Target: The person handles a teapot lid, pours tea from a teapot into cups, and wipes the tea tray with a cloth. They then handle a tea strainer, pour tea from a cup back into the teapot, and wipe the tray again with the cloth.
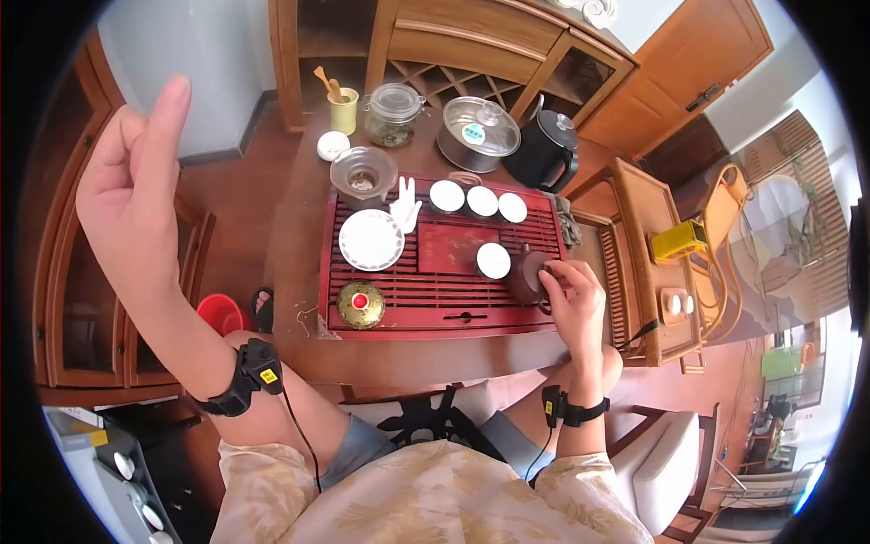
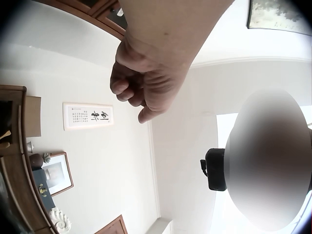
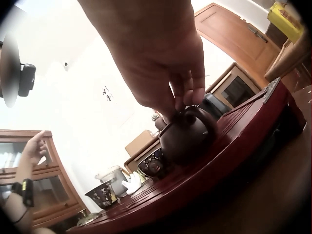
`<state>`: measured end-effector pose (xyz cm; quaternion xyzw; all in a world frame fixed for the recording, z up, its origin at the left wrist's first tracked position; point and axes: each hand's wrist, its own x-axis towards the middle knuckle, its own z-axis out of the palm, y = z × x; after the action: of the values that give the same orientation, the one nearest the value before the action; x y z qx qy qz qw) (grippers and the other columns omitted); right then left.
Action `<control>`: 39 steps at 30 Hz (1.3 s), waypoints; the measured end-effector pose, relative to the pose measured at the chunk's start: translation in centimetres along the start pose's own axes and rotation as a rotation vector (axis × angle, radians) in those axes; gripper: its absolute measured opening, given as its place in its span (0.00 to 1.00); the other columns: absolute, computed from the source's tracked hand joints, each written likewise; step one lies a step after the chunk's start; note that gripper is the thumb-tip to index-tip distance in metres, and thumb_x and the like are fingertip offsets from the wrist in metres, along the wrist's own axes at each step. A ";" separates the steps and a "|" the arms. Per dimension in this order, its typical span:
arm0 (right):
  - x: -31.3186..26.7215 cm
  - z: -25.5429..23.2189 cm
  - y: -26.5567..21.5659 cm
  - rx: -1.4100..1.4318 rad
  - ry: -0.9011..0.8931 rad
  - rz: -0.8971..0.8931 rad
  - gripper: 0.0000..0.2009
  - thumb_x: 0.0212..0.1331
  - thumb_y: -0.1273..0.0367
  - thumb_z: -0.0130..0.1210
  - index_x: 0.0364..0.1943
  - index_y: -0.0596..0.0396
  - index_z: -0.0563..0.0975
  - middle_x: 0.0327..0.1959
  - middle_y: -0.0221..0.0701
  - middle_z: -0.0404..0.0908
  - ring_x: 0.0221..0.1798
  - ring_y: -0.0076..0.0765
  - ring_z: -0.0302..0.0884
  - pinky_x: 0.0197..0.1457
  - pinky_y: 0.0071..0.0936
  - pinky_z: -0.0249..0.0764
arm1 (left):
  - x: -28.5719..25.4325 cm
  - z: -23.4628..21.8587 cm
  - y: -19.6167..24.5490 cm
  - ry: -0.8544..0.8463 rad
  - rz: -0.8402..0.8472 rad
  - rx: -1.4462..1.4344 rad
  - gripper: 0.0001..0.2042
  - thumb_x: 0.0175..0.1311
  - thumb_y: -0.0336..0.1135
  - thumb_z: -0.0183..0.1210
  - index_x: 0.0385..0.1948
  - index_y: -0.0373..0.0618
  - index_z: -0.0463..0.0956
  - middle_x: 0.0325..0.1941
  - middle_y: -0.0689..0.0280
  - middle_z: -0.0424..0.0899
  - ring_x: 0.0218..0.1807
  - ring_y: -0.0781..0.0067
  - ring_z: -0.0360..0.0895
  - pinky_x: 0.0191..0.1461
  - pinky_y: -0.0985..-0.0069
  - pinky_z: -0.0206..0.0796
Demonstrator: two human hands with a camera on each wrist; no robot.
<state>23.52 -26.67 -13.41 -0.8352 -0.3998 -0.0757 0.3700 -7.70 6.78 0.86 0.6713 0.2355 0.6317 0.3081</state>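
My right hand point(image 1: 577, 295) is at a dark brown teapot point(image 1: 526, 277) on the right of a red slatted tea tray point(image 1: 435, 319). In the right wrist view, thumb and fingers pinch the lid at the top of the pot, and the pot's body sits low against the tray. The knob is hidden by the fingers. A white-lined cup point(image 1: 493, 260) stands just left of the pot. My left hand point(image 1: 136, 172) is raised at the left, away from the table, most fingers curled, one digit extended, holding nothing.
Three cups point(image 1: 482, 201) line the tray's back. Left of them are a white hand-shaped figurine point(image 1: 405, 207), a patterned bowl point(image 1: 371, 240), a glass strainer bowl point(image 1: 363, 172) and a round lidded pot point(image 1: 361, 305). Behind stand a glass jar point(image 1: 393, 116), a steel pot point(image 1: 478, 136) and a black kettle point(image 1: 546, 145).
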 end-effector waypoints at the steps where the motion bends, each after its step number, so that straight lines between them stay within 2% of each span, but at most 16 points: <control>1: 0.0 -0.1 0.0 -0.008 0.006 -0.009 0.10 0.67 0.74 0.73 0.50 0.61 0.90 0.46 0.38 0.90 0.40 0.36 0.90 0.45 0.31 0.85 | 0.0 0.0 -0.1 0.001 0.000 0.013 0.22 0.77 0.31 0.72 0.22 0.49 0.70 0.24 0.83 0.61 0.28 0.92 0.52 0.34 0.81 0.39; 8: 1.7 -1.3 0.2 0.047 0.151 0.014 0.09 0.68 0.73 0.73 0.49 0.60 0.91 0.45 0.38 0.92 0.39 0.34 0.91 0.45 0.28 0.84 | 0.1 -0.1 -0.1 0.014 0.014 0.042 0.22 0.77 0.32 0.72 0.21 0.49 0.70 0.24 0.83 0.61 0.27 0.92 0.52 0.34 0.81 0.39; 9: 2.5 -1.4 0.6 0.043 0.184 0.019 0.09 0.68 0.72 0.74 0.47 0.60 0.91 0.43 0.39 0.92 0.39 0.36 0.92 0.45 0.30 0.85 | 0.1 -0.1 -0.2 0.017 0.009 0.034 0.22 0.77 0.32 0.72 0.21 0.49 0.70 0.24 0.83 0.61 0.27 0.92 0.52 0.34 0.81 0.39; 16: 7.6 0.0 7.0 -0.122 0.005 0.041 0.13 0.63 0.65 0.76 0.46 0.59 0.92 0.39 0.45 0.94 0.39 0.44 0.93 0.48 0.37 0.87 | 0.0 0.0 -0.2 0.020 -0.014 0.022 0.22 0.78 0.32 0.72 0.22 0.49 0.71 0.24 0.82 0.61 0.28 0.91 0.53 0.34 0.81 0.40; 19: 8.4 0.8 7.6 -0.165 -0.092 0.056 0.13 0.63 0.63 0.76 0.46 0.58 0.93 0.39 0.46 0.94 0.42 0.48 0.95 0.49 0.39 0.87 | 0.0 -0.1 -0.2 0.013 -0.010 0.012 0.22 0.78 0.32 0.73 0.22 0.49 0.70 0.24 0.83 0.60 0.28 0.91 0.52 0.34 0.80 0.40; 24: 9.0 1.0 7.0 -0.197 -0.186 0.068 0.13 0.63 0.62 0.76 0.44 0.58 0.93 0.39 0.46 0.94 0.43 0.50 0.95 0.50 0.41 0.88 | 0.1 -0.1 -0.2 0.006 0.009 0.015 0.23 0.77 0.32 0.73 0.22 0.50 0.68 0.25 0.83 0.59 0.29 0.91 0.52 0.35 0.80 0.39; 27: 9.6 0.4 4.6 -0.167 -0.218 0.031 0.16 0.63 0.62 0.76 0.48 0.59 0.92 0.45 0.48 0.94 0.47 0.52 0.95 0.53 0.41 0.88 | 0.1 -0.1 -0.2 0.010 -0.001 0.030 0.23 0.77 0.33 0.73 0.22 0.50 0.67 0.25 0.83 0.59 0.29 0.90 0.51 0.35 0.80 0.39; 30: 10.5 1.5 3.5 -0.141 -0.195 -0.140 0.25 0.64 0.58 0.77 0.59 0.60 0.89 0.53 0.45 0.94 0.50 0.43 0.94 0.55 0.37 0.86 | -0.1 0.0 -0.2 0.015 0.009 0.038 0.23 0.77 0.33 0.74 0.22 0.51 0.68 0.26 0.83 0.59 0.29 0.90 0.51 0.35 0.80 0.39; 31: 10.7 2.2 4.1 -0.138 -0.255 -0.123 0.30 0.63 0.58 0.79 0.65 0.62 0.85 0.59 0.48 0.92 0.58 0.48 0.92 0.62 0.39 0.86 | -0.1 0.1 -0.2 0.013 0.007 0.031 0.23 0.77 0.33 0.74 0.22 0.51 0.67 0.26 0.83 0.59 0.29 0.90 0.51 0.35 0.80 0.39; 34: 10.9 4.0 2.4 0.024 -0.291 -0.118 0.30 0.60 0.62 0.80 0.63 0.64 0.84 0.57 0.50 0.92 0.60 0.54 0.91 0.64 0.42 0.85 | -0.1 0.3 -0.2 0.011 -0.003 0.013 0.24 0.77 0.33 0.74 0.21 0.51 0.67 0.26 0.83 0.59 0.29 0.90 0.51 0.35 0.80 0.39; 39: 11.4 5.5 1.8 -0.055 -0.319 -0.112 0.29 0.56 0.64 0.81 0.62 0.62 0.85 0.53 0.50 0.92 0.57 0.52 0.92 0.61 0.42 0.86 | -0.1 0.3 -0.2 0.020 -0.031 0.006 0.25 0.76 0.33 0.74 0.21 0.51 0.66 0.25 0.84 0.57 0.29 0.90 0.50 0.34 0.80 0.38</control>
<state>31.51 -16.67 -13.55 -0.8227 -0.4973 0.0263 0.2743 -7.37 6.77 0.65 0.6623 0.2505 0.6328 0.3135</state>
